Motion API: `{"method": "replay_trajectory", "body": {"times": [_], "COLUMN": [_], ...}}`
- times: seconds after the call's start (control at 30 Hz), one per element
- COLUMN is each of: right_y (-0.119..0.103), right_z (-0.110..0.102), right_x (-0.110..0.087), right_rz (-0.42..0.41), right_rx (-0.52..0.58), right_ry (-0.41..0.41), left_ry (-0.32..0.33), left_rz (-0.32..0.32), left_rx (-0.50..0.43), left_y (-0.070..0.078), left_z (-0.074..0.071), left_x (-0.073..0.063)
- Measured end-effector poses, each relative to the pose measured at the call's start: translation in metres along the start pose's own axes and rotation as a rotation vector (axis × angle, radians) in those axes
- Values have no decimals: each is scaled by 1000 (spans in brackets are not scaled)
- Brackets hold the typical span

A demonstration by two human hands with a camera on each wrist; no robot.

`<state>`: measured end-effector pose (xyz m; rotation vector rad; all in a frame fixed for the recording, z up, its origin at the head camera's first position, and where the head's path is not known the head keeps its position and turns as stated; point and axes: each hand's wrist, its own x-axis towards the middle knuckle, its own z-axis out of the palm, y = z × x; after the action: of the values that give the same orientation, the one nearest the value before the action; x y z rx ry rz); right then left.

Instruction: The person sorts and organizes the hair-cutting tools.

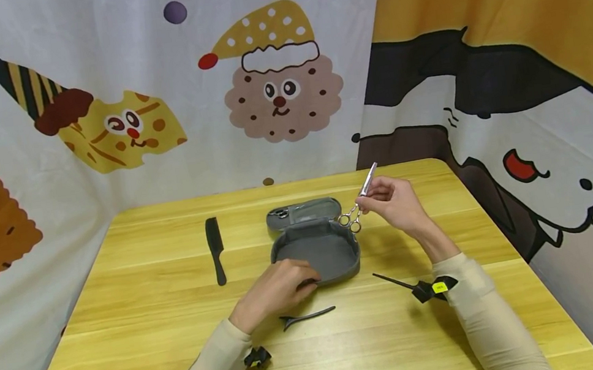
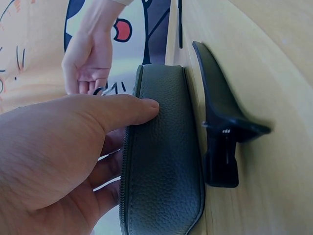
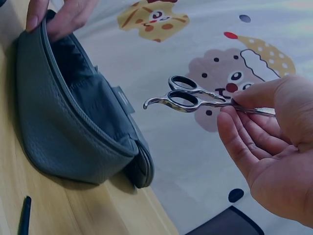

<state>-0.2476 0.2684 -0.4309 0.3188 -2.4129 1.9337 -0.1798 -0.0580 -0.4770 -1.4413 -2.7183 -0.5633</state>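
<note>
An opened grey zip case [image 1: 316,255] sits mid-table, its lid [image 1: 313,209] folded back. My left hand [image 1: 281,285] grips the case's front wall, thumb [image 2: 146,108] on the leathery outside and fingers over the rim. Beyond the case's right side, my right hand [image 1: 396,203] pinches silver hairdressing scissors [image 3: 183,98] near the pivot. Their finger rings hang toward the case and the blades point up and away. Another pair of metal handles [image 1: 281,213] shows in the lid pocket. In front of the case lies a black hair clip [image 1: 308,315].
A black comb [image 1: 216,250] lies left of the case. A thin black piece [image 1: 391,280] lies at front right, partly hidden by the device on my right wrist. Printed curtains [image 1: 163,183] hang behind the wooden table [image 1: 153,326].
</note>
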Motion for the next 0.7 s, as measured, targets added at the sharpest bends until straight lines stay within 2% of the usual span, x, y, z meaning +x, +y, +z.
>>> {"method": "replay_trajectory", "body": {"times": [0.7], "right_y": [-13], "right_z": [18], "right_x": [-9], "right_rz": [-97], "right_rx": [86], "right_ry": [11], "left_ry": [5], "left_rz": [-7], "left_rx": [-2], "left_y": [0], "left_z": [0], "left_x": [0]}}
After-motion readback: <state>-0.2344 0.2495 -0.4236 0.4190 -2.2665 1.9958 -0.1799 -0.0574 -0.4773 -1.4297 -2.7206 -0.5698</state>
